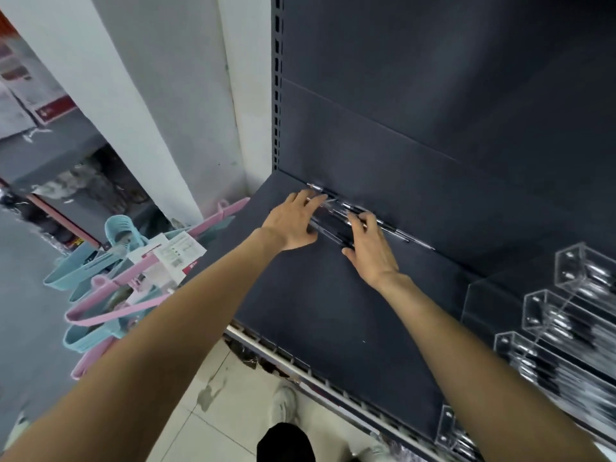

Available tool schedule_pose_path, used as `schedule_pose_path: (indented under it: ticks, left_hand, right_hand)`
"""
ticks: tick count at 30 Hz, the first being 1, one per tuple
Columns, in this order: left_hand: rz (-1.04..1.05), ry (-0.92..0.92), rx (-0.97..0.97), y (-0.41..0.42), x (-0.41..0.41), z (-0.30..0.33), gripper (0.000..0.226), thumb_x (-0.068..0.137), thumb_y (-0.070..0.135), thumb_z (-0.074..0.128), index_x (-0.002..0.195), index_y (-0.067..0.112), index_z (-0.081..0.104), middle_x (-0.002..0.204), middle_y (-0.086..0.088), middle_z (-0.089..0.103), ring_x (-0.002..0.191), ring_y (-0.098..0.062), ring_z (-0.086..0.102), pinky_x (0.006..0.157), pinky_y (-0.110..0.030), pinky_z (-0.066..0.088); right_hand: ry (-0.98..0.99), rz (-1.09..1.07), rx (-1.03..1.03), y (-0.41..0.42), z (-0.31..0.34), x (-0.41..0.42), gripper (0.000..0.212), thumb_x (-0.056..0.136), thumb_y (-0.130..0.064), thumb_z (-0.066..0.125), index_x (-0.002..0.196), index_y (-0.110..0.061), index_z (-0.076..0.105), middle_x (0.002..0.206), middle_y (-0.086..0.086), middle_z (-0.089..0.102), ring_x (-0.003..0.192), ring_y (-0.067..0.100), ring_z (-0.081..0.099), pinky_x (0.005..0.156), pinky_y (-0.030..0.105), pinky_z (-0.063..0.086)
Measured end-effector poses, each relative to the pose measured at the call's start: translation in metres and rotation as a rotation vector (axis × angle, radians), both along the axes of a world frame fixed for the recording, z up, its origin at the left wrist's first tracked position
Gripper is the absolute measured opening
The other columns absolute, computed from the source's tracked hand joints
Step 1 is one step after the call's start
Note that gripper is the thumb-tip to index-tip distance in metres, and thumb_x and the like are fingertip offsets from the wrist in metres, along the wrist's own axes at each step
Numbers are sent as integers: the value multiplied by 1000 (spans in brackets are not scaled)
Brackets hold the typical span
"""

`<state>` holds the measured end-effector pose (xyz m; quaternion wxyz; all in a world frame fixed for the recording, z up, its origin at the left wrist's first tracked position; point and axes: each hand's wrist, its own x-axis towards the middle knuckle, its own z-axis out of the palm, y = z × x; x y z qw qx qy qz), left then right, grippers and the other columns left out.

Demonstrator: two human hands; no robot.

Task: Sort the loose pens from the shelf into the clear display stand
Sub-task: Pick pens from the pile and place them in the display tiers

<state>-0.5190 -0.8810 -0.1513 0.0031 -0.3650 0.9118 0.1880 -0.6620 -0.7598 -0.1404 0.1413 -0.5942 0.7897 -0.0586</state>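
Several loose pens (336,216) with clear barrels and dark parts lie in a row along the back of the dark grey shelf (316,295), against its rear panel. My left hand (295,220) lies flat on the left end of the pile, fingers straight and spread over the pens. My right hand (368,243) lies on the pens just to the right, fingers extended over them. The clear display stand (566,311) with stepped compartments sits at the right of the shelf; pens show inside it, blurred.
A rack of pink and pale blue plastic items (110,278) with paper labels hangs left of the shelf. A white wall column (150,95) rises behind it. The shelf's front rail (300,368) runs diagonally above the tiled floor, where my shoes show.
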Motion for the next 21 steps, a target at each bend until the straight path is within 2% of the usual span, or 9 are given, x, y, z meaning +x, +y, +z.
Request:
schedule_pose_path:
  ticks: [4,8,11,13,15,18,21]
  left_hand:
    - [-47,25,-54,-1,0,-3,76,82,29,63,148,22,27,146,-4,34,127,-26,36,106,-34,35]
    - [0,10,-102,-12,7,-2,73,81,20,63,146,21,30,137,-7,41,122,-28,39,104,-36,35]
    - [59,-79,-142,-21,12,-3,56,88,17,55,142,16,37,133,-9,45,121,-31,40,102,-38,36]
    - [56,-83,-102,-25,12,-3,41,92,13,50,132,13,46,129,-11,49,122,-31,42,100,-39,39]
    - [49,-111,-80,-26,10,-1,33,92,10,49,125,7,48,124,-15,51,119,-32,46,98,-40,41]
    - [79,-187,-29,-19,13,3,35,92,14,53,124,2,44,123,-20,52,114,-36,51,96,-38,40]
    - [239,-63,146,-6,25,6,27,95,19,48,113,-1,50,115,-20,51,104,-41,54,87,-42,41]
  right_hand:
    - [107,37,19,-8,-3,-4,64,93,-27,56,145,-9,23,138,11,34,122,29,40,102,37,38]
    - [237,75,33,-17,-1,-7,57,92,-35,54,139,-10,35,131,10,42,118,28,40,101,37,35]
    - [271,85,64,-22,1,-8,48,92,-37,53,129,-8,45,126,10,47,117,27,41,100,37,35]
    - [302,95,96,-23,1,-9,45,93,-38,51,124,-6,47,124,12,50,116,28,44,99,37,36]
    - [343,111,143,-20,2,-9,44,95,-39,48,123,-4,45,122,14,52,115,29,47,98,37,37]
    - [308,80,218,-8,4,-10,36,99,-33,42,117,-2,43,120,16,55,112,30,50,88,37,43]
    - [223,17,261,12,9,-6,31,101,-28,36,117,-2,41,122,17,52,112,31,49,81,39,45]
